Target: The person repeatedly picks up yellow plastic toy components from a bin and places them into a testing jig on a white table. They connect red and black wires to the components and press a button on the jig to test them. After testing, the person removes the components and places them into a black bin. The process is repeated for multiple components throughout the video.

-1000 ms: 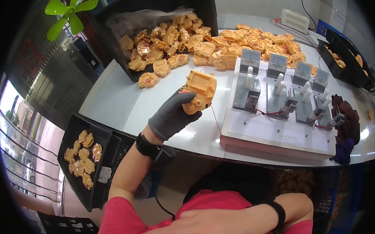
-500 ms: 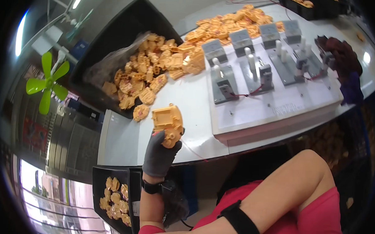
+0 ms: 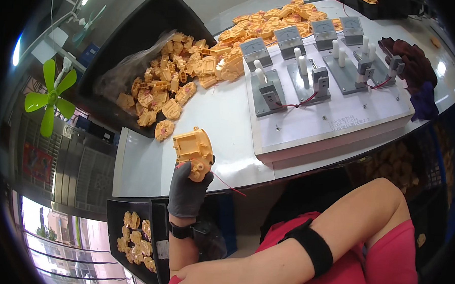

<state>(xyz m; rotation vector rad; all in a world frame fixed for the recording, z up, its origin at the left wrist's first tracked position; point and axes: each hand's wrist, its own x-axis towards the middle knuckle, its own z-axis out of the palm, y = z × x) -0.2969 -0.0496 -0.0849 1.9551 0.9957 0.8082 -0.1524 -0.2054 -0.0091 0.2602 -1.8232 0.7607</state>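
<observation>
A yellow-orange plastic housing [image 3: 194,148] with a square recess and round bosses is held upright in my left hand [image 3: 188,193], which wears a dark grey glove. My left fingers are closed round its lower end, and a thin red wire hangs out to the right. My right arm is bent across my body. At the lower edge my bare right hand [image 3: 201,279] lies against my left arm by the red sleeve; its fingers are mostly hidden, so I cannot see whether it is closed.
A black bin [image 3: 107,55] spills similar housings onto the white table [image 3: 228,114]; more are heaped at the back. To the right stands a white test board [image 3: 334,134] with several meters and white pegs. A black tray [image 3: 156,215] of housings sits below left. Dark cloth [image 3: 418,74] lies far right.
My right arm has moved up and leftward, bringing the hand into view against my left arm. My left hand still holds the housing, and the whole view has shifted slightly.
</observation>
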